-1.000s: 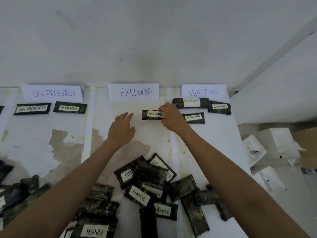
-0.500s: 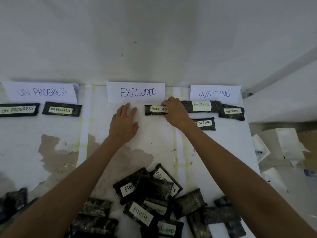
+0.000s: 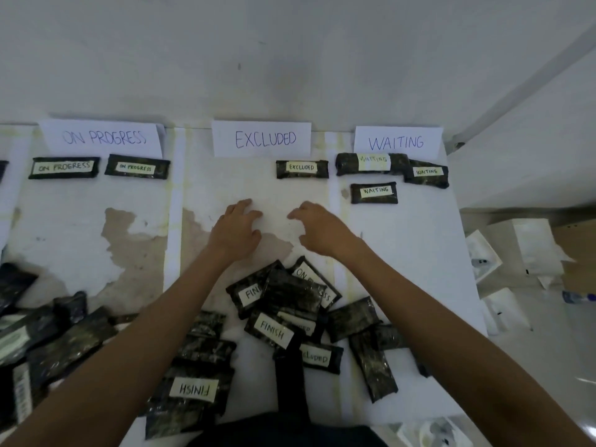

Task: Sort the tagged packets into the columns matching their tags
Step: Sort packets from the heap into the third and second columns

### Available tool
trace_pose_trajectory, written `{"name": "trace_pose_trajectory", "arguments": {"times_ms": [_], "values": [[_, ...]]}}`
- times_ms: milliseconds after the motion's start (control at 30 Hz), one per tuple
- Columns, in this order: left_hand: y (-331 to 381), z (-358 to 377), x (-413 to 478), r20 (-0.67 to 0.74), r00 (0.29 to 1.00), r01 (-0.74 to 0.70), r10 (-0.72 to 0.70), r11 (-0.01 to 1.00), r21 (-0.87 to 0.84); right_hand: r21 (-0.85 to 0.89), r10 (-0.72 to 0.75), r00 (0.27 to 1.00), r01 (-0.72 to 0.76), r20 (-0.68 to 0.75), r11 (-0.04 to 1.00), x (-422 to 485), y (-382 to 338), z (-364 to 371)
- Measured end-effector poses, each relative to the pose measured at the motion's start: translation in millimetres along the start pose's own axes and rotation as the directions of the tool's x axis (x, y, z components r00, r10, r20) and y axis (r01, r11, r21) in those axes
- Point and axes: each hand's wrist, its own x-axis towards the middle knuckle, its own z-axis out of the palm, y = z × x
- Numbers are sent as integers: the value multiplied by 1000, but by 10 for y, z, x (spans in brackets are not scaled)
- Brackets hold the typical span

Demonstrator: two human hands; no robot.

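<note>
A dark packet tagged EXCLUDED (image 3: 302,169) lies alone under the EXCLUDED sign (image 3: 261,139). Two ON PROGRESS packets (image 3: 64,168) sit under the ON PROGRESS sign (image 3: 103,137), and three WAITING packets (image 3: 373,192) under the WAITING sign (image 3: 397,142). My left hand (image 3: 235,228) and my right hand (image 3: 317,228) hover empty over the middle column, fingers loosely apart, a little below the EXCLUDED packet. A pile of unsorted packets (image 3: 283,312) with FINISH, EXCLUDED and ON PROGRESS tags lies near me.
White tape strips (image 3: 175,201) split the stained white table (image 3: 419,253) into columns. More dark packets (image 3: 48,337) are heaped at the lower left. White boxes and papers (image 3: 522,253) lie on the floor past the table's right edge. A wall stands behind the signs.
My right hand has let go of the EXCLUDED packet, which now rests under its sign. Both hands have pulled back toward me, away from the packet.
</note>
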Motion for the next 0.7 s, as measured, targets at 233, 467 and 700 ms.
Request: {"name": "trace_pose_trajectory", "arguments": {"times_ms": [233,467,700], "values": [[6,174,-507,11,999,-43,43,997,-70,-215,-26,999,35,45,976,-555,-392,592],[36,168,-848,-115,993,-54,26,966,-252,-263,-38,999,29,-31,965,-652,-535,711],[317,11,-1119,-97,995,-36,-15,863,-503,959,151,988,-28,-16,283,-795,-368,206]]}}
